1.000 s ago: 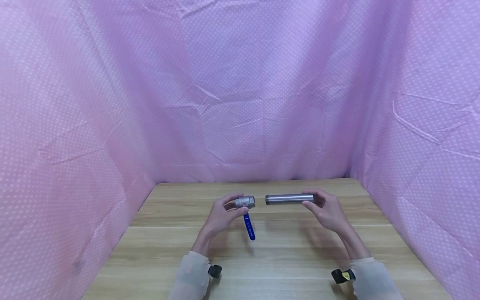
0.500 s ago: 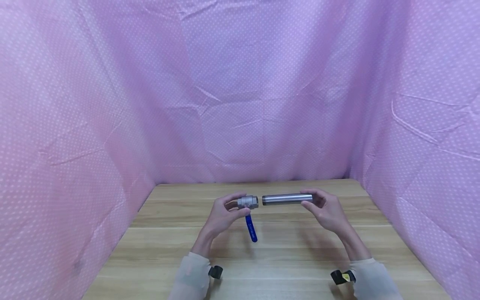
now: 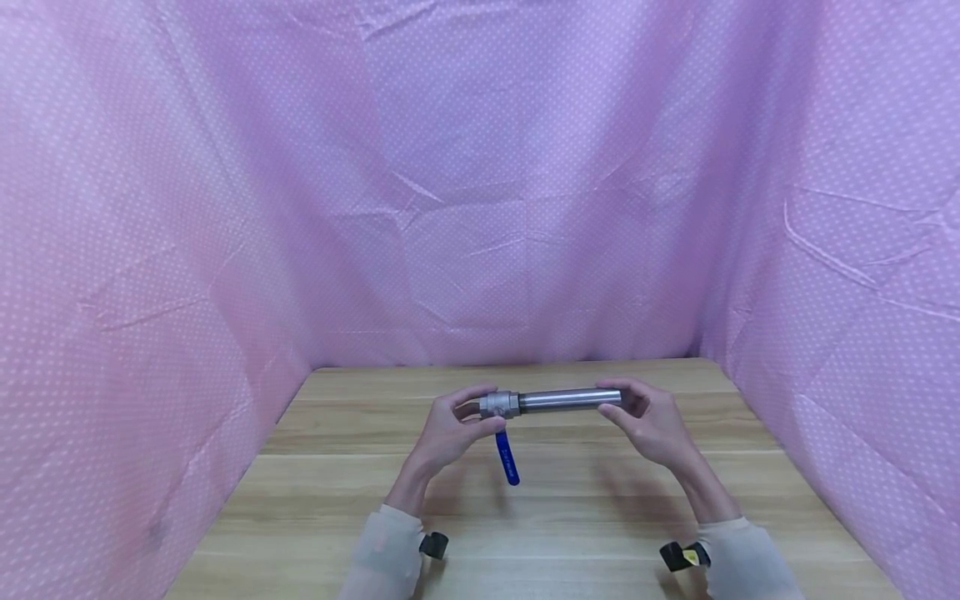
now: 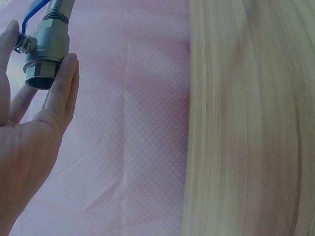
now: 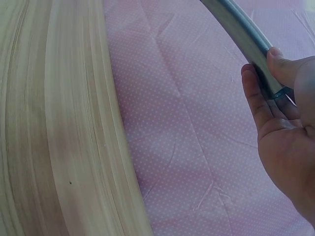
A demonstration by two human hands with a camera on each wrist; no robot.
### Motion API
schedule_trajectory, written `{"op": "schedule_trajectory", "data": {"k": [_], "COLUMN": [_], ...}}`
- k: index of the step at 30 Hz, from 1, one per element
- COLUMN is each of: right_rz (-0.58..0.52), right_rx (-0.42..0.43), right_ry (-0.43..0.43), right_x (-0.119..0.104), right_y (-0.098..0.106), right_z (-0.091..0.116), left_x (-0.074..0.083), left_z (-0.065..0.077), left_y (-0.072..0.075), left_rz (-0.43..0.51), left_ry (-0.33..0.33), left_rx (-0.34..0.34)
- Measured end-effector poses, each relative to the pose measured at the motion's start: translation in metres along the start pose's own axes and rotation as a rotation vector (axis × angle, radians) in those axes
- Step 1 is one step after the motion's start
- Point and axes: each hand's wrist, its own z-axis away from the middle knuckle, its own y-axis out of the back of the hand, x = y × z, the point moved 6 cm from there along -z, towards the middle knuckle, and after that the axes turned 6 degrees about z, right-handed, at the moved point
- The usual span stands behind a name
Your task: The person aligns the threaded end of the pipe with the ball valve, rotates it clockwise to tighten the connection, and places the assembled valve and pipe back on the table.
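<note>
My left hand (image 3: 447, 433) grips a silver metal ball valve (image 3: 498, 405) between thumb and fingers, above the table. The valve's blue lever handle (image 3: 507, 458) points down toward me. My right hand (image 3: 654, 423) pinches the right end of a straight steel pipe (image 3: 570, 400). The pipe's left end meets the valve's right opening, and the two lie nearly in line. In the left wrist view, dark threads (image 4: 57, 16) show where the pipe joins the valve (image 4: 49, 49). The right wrist view has the pipe (image 5: 246, 37) held by thumb and fingertips near its end.
Below both hands is a wood-grain table (image 3: 555, 533). Pink dotted cloth (image 3: 495, 208) hangs behind it and along both sides. A black wrist camera (image 3: 433, 545) sits on the left wrist, another dark camera (image 3: 678, 556) on the right.
The valve has moved right in my left hand and the pipe slightly left in my right. The gap between them has closed, and they now touch.
</note>
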Motion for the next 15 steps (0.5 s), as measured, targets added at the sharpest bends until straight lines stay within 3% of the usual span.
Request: {"op": "schedule_trajectory", "data": {"k": [15], "right_rz": [-0.013], "right_rx": [-0.029], "right_ry": [-0.024], "right_x": [0.0028], "right_y": [-0.0013], "right_z": [-0.0005], "left_x": [0.0017], "left_z": [-0.0001], "left_y": [-0.0017], "left_rz": [0.031], "left_ry": [0.002], "left_rx": [-0.014]}}
